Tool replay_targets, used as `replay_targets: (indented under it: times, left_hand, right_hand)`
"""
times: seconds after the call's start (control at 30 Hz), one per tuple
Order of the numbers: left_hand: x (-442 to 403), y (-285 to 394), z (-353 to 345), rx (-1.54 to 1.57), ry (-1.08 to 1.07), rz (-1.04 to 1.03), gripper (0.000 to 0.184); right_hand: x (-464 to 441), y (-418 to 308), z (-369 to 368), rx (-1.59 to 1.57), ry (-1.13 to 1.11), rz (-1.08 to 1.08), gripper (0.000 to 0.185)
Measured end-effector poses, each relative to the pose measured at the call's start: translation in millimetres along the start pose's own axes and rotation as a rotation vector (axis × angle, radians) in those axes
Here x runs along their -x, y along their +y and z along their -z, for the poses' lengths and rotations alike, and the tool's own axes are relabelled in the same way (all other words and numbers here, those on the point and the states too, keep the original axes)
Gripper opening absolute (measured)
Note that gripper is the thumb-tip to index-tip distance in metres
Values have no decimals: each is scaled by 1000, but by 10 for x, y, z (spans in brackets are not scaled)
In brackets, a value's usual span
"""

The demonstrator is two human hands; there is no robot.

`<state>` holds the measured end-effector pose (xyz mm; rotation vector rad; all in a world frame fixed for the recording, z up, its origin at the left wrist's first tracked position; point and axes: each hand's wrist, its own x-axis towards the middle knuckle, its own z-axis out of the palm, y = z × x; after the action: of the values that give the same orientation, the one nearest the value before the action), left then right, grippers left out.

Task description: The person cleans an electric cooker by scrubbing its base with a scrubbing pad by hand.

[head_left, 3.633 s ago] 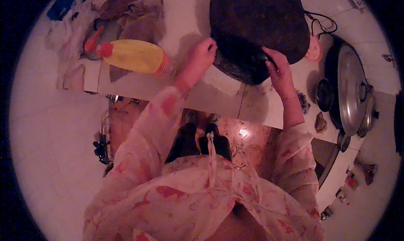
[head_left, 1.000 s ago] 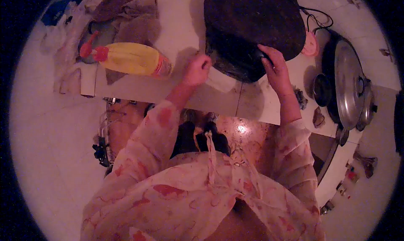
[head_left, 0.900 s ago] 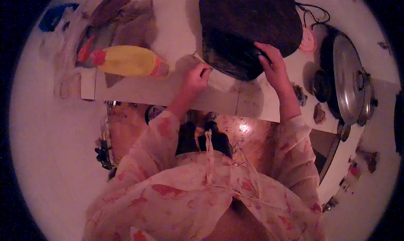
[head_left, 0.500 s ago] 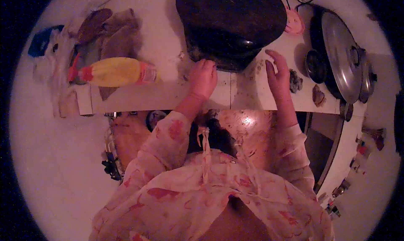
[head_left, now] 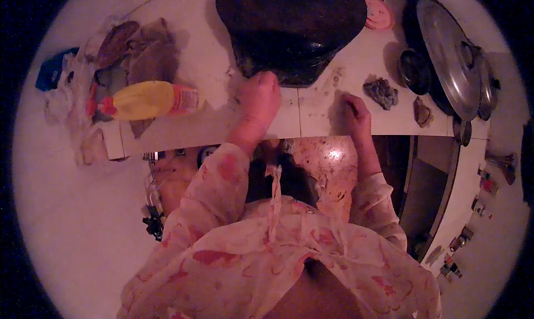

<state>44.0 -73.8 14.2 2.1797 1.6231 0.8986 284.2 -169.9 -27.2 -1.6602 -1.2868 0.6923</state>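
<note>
A large, glossy black object with a broad rounded top and narrower base stands on the counter in front of me; its kind is unclear. My left hand is closed at its near left corner, the fingers curled against the lower edge. Off to the right, my right hand is apart from the black object, low over the counter's front edge. Its fingers are curled in, and whatever lies inside them is hidden. A grey scouring pad lies just beyond that hand.
On the left lie a yellow squeeze bottle with a red cap and crumpled brown cloths. To the right are a large metal lid, a small black bowl, a brown lump and a pink round item. Dark spots mark the counter.
My right hand has drawn back toward the counter's front edge, its fingers going from spread to curled. The left hand stays at the black object's corner. The view has shifted slightly.
</note>
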Motion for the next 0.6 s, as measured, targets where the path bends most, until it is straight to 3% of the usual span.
replay_targets:
  times: [0.1, 0.2, 0.37, 0.4, 0.47, 0.53, 0.6]
  left_hand:
    - [64, -18, -42, -22, -83, -113, 7]
    - [56, -166, -84, 48, 80, -39, 6]
    - [266, 283, -164, -36, -257, -165, 6]
    - [317, 305, -189, -26, -252, -169, 6]
    - [388, 348, -278, 361, 39, -80, 3]
    - [489, 409, -23, 385, 14, -120, 3]
    - [549, 241, 200, 377, 5, -171, 4]
  right_hand:
    - [-65, 82, -62, 116, 19, 194, 29]
    - [-72, 149, -64, 77, 15, 206, 28]
    - [68, 54, -87, 117, -12, 246, 27]
    - [43, 22, -58, 105, -15, 233, 28]
    - [64, -8, 29, 137, 2, 191, 30]
    - [113, -152, 299, 183, 23, 126, 32]
    - [14, -459, 505, 677, 304, 444, 41]
